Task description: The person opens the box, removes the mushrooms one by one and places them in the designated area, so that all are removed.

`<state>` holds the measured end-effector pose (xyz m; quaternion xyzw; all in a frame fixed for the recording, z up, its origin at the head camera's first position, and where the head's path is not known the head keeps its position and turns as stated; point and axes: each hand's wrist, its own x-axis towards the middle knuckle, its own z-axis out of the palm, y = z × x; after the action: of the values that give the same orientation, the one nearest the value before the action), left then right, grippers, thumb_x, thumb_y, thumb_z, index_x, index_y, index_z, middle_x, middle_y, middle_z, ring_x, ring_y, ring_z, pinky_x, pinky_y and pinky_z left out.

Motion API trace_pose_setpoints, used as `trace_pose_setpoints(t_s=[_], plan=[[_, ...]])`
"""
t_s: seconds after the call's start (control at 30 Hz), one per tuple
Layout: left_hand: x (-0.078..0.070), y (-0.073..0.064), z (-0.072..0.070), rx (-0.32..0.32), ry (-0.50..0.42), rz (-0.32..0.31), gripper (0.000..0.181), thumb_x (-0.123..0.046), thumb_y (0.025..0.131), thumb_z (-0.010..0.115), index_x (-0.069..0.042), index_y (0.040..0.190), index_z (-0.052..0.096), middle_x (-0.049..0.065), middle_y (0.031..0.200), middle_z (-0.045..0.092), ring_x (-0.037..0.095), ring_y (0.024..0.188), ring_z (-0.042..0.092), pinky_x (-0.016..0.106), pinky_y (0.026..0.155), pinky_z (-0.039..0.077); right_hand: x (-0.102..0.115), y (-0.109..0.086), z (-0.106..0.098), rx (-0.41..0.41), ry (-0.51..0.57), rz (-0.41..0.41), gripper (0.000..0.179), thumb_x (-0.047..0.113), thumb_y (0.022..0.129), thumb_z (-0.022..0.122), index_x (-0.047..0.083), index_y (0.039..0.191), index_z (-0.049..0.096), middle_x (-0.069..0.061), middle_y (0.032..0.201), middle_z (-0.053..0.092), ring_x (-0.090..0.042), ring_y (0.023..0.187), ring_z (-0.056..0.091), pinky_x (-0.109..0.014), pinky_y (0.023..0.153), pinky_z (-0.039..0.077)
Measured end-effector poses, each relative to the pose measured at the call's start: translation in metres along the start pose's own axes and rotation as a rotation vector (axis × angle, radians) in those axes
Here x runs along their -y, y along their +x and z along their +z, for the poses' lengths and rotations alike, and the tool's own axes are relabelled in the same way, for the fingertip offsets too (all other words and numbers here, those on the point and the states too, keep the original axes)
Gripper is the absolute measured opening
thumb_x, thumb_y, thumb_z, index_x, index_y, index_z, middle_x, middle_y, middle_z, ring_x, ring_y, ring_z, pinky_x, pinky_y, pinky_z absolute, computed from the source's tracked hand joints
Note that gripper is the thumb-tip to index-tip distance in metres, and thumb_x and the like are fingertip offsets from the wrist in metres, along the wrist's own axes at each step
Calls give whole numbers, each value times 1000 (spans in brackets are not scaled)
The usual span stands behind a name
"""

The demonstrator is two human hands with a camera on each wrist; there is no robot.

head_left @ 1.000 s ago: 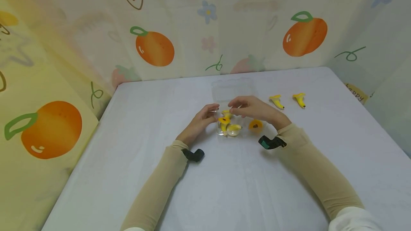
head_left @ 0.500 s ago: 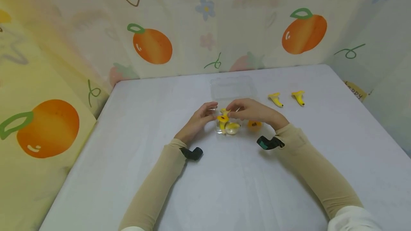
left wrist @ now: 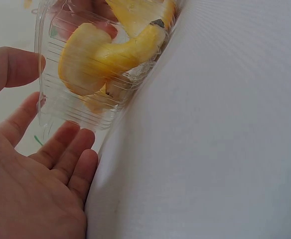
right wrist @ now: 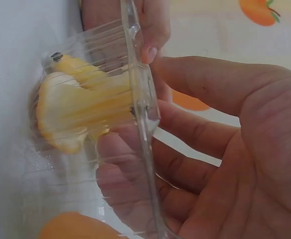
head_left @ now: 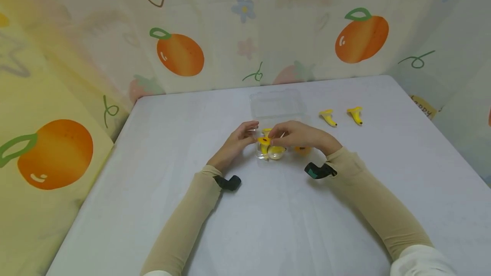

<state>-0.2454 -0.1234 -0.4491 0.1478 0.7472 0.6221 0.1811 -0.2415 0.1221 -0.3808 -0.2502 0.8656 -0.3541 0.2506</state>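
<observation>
A clear plastic clamshell box point(left wrist: 51, 112) holds several yellow banana-shaped toys point(left wrist: 120, 57) with dark tips and wide flared ends. In the head view its lid point(head_left: 278, 103) lies open toward the back. My left hand point(head_left: 238, 142) is at the box's left side, thumb and fingertips at the rim, fingers mostly straight. Over the box is my right hand point(head_left: 297, 136), its fingers reaching inside beside a toy with an upturned flared end point(head_left: 264, 140). In the right wrist view these fingers point(right wrist: 118, 154) show through the wall, loosely bent, and the thumb is at the rim.
Two more banana-shaped toys point(head_left: 328, 117) point(head_left: 355, 115) lie on the white table at the back right. A round orange piece point(head_left: 303, 151) shows partly under the right hand. A fruit-printed curtain point(head_left: 226, 37) stands behind the table.
My right hand has come down and slightly left, its fingertips now close to the flared toy in the box. My left hand has stayed at the box's left side.
</observation>
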Motion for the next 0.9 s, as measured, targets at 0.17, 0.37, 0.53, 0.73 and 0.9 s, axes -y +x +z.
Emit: trace_pose_setpoints(t_s=[0.17,0.37,0.53,0.73,0.9], plan=[[0,0,0,-10,1,8,56,-11,98,55,-15,152,41,5,156,43,28,143,42,53,122,29,0,2,2,27,-34,5,35,29,99,62,9,127,66,-10,124,68,-24,110,62,-38,93,52],[1,0,0,-16,-1,31,55,-10,97,56,-13,151,43,7,155,45,29,142,43,51,121,31,1,1,1,44,-41,21,35,28,99,63,9,128,65,-11,122,68,-24,108,63,-36,91,53],[1,1,0,-11,-4,36,57,-10,97,56,-12,152,42,9,156,44,30,142,43,52,121,31,2,-1,2,50,-31,29,38,28,98,65,9,131,62,-14,122,68,-24,107,64,-35,89,54],[2,2,0,-11,4,43,57,-12,96,57,-14,151,43,9,155,44,30,142,43,52,121,30,2,-2,1,59,-56,36,39,27,97,66,10,132,61,-13,122,70,-26,113,64,-40,95,51],[1,1,-1,-10,3,39,56,-12,97,57,-13,151,43,8,155,45,28,142,43,51,122,31,1,-1,1,67,-62,44,39,25,96,66,11,132,61,-13,121,70,-26,113,64,-40,96,50]])
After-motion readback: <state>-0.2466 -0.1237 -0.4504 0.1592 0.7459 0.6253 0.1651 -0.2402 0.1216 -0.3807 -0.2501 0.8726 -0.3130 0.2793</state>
